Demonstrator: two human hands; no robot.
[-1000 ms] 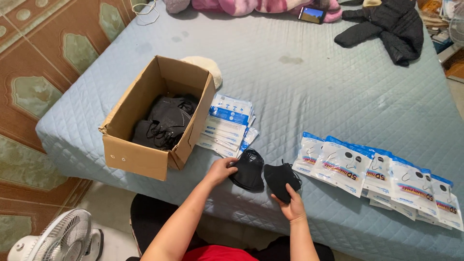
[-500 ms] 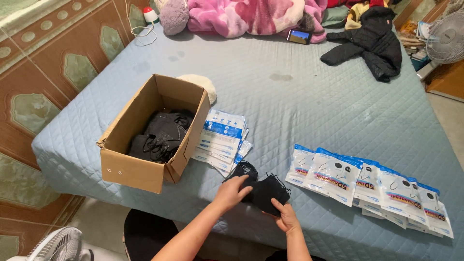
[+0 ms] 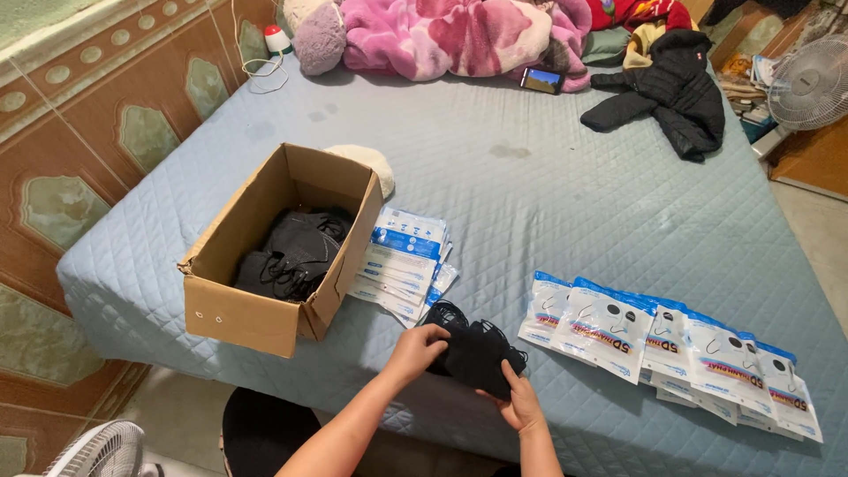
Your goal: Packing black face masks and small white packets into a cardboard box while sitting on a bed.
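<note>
In the head view, the small stack of black fabric face masks [image 3: 474,352] now sits gathered between both hands at about 6 o'clock on the bed, whereas a second earlier the hands had two separate dark pieces side by side. The view has also tilted up since then, so more of the far end of the bed shows.

The left hand [image 3: 419,347] curls its fingers over the stack's left edge, pinching it. The right hand [image 3: 519,402] grips the lower right corner from below, thumb on top. Thin ear loops stick out around the soft, matte stack.

At 9 o'clock from the masks stands an open brown corrugated cardboard box [image 3: 246,314], flaps up, with more loose black masks [image 3: 291,252] heaped inside. Leaning against its right side is a fanned pile of flat, glossy white-and-blue empty pouches [image 3: 402,265]. At 3 o'clock lies an overlapping row of filled white-and-blue mask packets [image 3: 671,340], smooth and shiny.

Everything rests on a pale blue quilted mattress cover [image 3: 565,203] stitched in diamonds. At 12 o'clock lie a fluffy pink blanket [image 3: 442,31], a small phone [image 3: 541,79] with a lit screen, and at 1 o'clock a black puffer jacket [image 3: 676,88].
</note>
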